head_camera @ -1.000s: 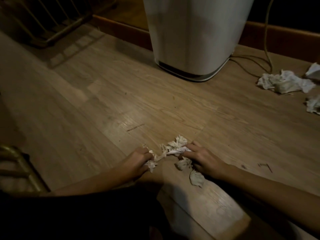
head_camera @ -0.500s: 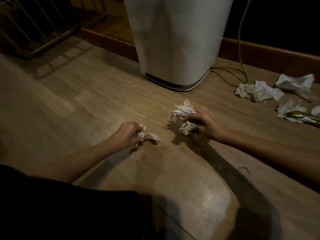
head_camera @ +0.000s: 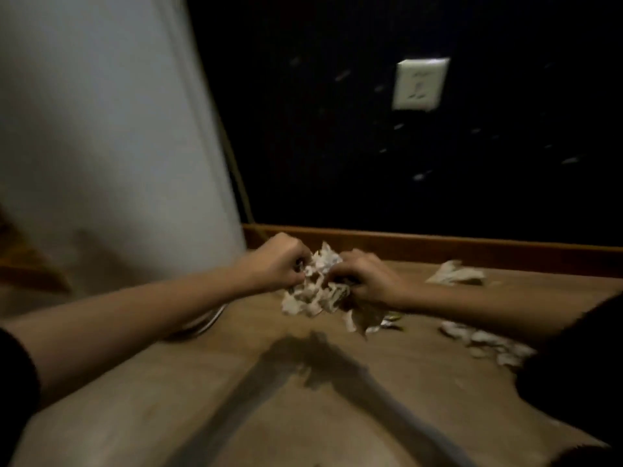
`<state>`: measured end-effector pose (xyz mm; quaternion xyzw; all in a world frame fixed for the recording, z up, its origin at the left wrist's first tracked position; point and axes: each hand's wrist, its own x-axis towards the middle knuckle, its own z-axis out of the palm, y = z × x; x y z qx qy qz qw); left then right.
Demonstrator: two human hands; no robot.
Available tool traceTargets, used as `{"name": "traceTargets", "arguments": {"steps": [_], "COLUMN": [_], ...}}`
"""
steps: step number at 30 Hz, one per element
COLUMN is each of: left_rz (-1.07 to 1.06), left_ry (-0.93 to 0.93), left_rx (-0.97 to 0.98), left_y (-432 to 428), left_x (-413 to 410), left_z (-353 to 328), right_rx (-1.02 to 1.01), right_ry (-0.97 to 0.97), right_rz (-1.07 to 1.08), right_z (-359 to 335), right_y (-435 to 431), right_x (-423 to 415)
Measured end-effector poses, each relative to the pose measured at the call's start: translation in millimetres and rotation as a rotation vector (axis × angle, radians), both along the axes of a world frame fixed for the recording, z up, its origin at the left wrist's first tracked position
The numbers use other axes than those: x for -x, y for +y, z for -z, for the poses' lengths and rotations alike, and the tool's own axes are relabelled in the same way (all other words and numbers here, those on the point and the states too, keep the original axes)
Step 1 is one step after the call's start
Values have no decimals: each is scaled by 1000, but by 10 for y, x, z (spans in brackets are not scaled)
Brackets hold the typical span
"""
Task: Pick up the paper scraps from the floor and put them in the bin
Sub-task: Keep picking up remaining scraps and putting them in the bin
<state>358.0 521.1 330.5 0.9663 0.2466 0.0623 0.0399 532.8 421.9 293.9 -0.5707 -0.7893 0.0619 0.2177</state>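
Note:
My left hand and my right hand are pressed together around one bunch of white paper scraps, held just above the wooden floor. Both hands are closed on the bunch. The tall white bin rises right beside my left hand and fills the left of the view; its opening is out of sight. More scraps lie on the floor: a crumpled piece by the skirting board and a trail of small bits under my right forearm. The frame is blurred.
A wooden skirting board runs along the dark wall behind my hands. A white wall socket sits on that wall. A thin cable hangs down next to the bin.
My hands, each holding scraps apart on the floor, have come together into one bunch and lifted toward the bin. The view has swung up and right.

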Motion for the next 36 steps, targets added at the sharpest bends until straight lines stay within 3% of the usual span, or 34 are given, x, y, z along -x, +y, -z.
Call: {"name": "traceTargets", "arguments": {"steps": [6, 11, 15, 23, 27, 29, 31, 34, 36], "left_rz": [118, 245, 381, 592, 619, 562, 594, 834, 992], "left_ry": [35, -96, -241, -362, -238, -280, -459, -736, -773], "left_rx": [-37, 60, 79, 217, 223, 218, 247, 225, 258], "left_y": [-223, -938, -1578, -2759, -3121, -3223, -3345, -3599, -3783], "left_x": [-2166, -3990, -4878, -5874, -6183, -6225, -6126, -5796, -5570], "left_z": [-172, -536, -548, -498, -465, -378, -298, -198, -50], "right_rx": [-100, -222, -247, -384, -132, -72, -231, -559, -606], "right_ry": [163, 109, 93, 275, 314, 329, 329, 323, 341], "right_rz": [436, 768, 884, 1328, 1389, 1400, 1411, 1440, 1550], "right_z": [39, -297, -509, -487, -432, -469, -517, -413, -150], "right_y": [-723, -1627, -2211, -3195, -3585, -3718, -3855, -4171, -4453], "right_x": [-1727, -3290, -4006, -4683, -4824, -4764, -4634, -4290, -4086]}}
